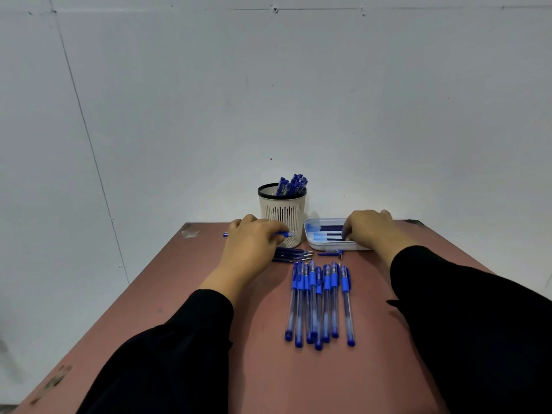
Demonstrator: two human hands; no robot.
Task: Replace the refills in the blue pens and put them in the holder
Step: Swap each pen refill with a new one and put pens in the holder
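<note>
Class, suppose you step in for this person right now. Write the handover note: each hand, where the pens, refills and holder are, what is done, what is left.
Left hand: shut on a pen barrel beside the holder.
Right hand: fingers in the white tray of refills; grip unclear.
Done: several pens stand in the holder.
Left: a row of pens on the table; loose refills and a small pen part lie behind them.

Eight or so capped blue pens (319,303) side by side mid-worktop, caps nearest; loose refills (291,254) piled beyond them; more refills in a white tray (310,239); finished pens (291,185) upright in the slotted cream holder (282,216)
</note>
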